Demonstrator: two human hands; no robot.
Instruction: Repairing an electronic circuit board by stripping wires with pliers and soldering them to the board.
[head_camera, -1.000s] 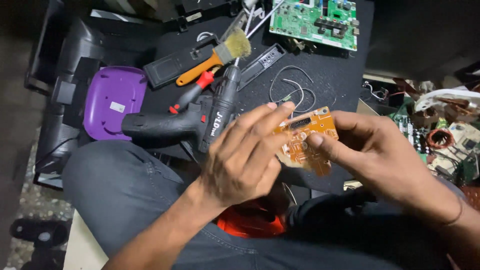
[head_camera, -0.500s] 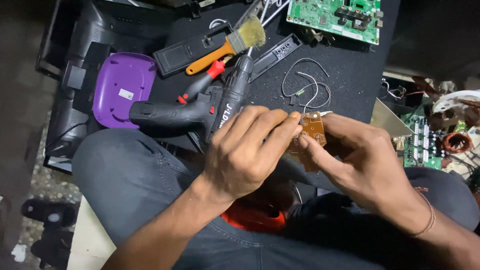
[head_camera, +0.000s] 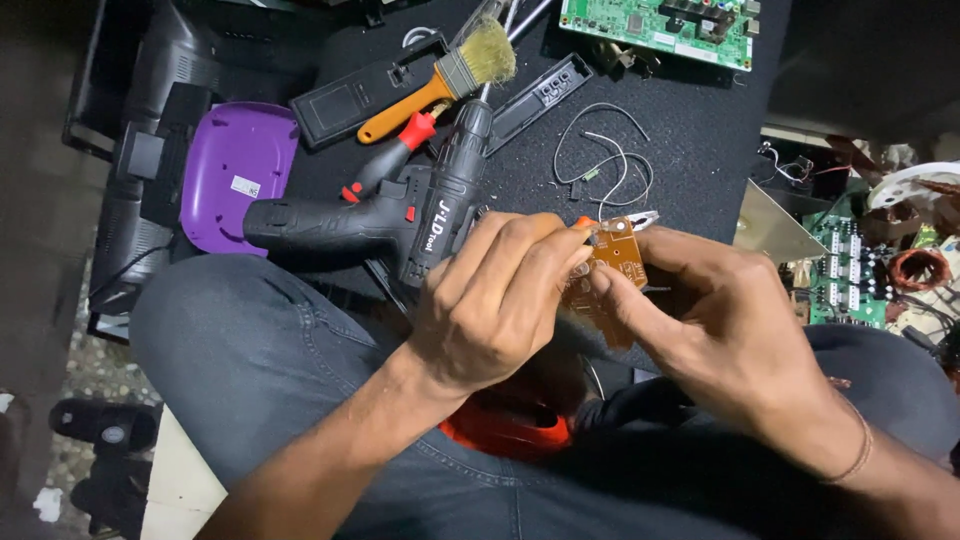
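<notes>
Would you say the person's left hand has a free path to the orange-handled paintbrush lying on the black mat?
Probably yes, once freed: the left hand is busy pinching the small orange circuit board. The orange-handled paintbrush lies uncovered beyond the black cordless drill, so the hand would reach over it.

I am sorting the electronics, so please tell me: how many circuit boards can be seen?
3: small orange board held between both hands, large green board at the top edge, another green board at the right. More may be hidden in the clutter there.
</notes>
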